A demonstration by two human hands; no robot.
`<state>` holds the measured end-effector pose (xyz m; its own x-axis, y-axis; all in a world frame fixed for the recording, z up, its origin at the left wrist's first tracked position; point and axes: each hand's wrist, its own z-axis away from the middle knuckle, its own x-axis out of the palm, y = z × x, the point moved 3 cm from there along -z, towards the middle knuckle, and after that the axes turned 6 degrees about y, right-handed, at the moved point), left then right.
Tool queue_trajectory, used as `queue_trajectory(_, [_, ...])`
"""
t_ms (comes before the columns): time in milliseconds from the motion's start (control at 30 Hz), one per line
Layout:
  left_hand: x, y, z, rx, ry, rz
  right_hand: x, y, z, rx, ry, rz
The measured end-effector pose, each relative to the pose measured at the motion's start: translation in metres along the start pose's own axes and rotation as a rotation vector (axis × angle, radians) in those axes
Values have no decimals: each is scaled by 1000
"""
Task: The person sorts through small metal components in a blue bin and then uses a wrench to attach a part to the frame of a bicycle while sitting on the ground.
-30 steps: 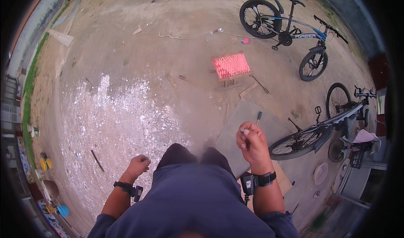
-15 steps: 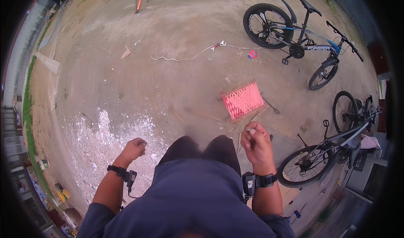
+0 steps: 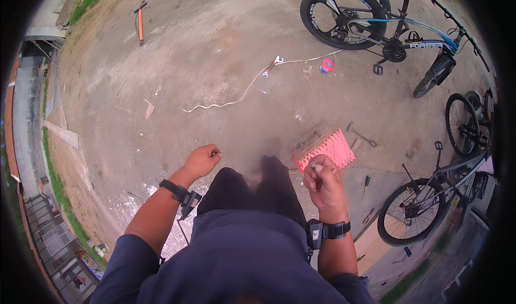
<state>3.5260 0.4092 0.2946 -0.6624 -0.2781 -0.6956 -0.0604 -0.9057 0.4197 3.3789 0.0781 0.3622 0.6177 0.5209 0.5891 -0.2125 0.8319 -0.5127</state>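
My right hand (image 3: 325, 183) is raised in front of me, closed, with thumb and fingers pinching a small pale object whose kind is too small to tell. Just behind it stands a low stool with a pink woven top (image 3: 338, 149), partly hidden by the fingers. My left hand (image 3: 201, 161) hangs over bare ground left of my legs, its fingers curled together; what they hold, if anything, is hidden. Both wrists wear black strapped devices.
Two bicycles stand on the right, a blue-black one (image 3: 395, 51) farther off and a grey one (image 3: 414, 212) nearer. A spanner (image 3: 272, 66), a red round item (image 3: 327, 66), a white cord (image 3: 236, 101), an orange pump (image 3: 141, 25) and a screwdriver (image 3: 367, 183) lie around.
My view has moved forward and turned. The stool now appears closer, behind my right hand. My left hand has come up and inward; the right hand keeps its pinch.
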Motion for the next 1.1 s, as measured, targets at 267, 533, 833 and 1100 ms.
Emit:
queue_trajectory(267, [7,29,-190,268,-183,-267,-10,31,-99,-48,234,-219])
queue_trajectory(533, [101,-16,-401,436,-377,-565,-48,146,-203,-161,504,-499])
queue_trajectory(833, [252,-54,-551,572,-396,-822,-79,228,-241,-78,628,-511])
queue_trajectory(1100, [318,-91,-596,653,-362,-1019,-113,218,-234,-57,597,-273])
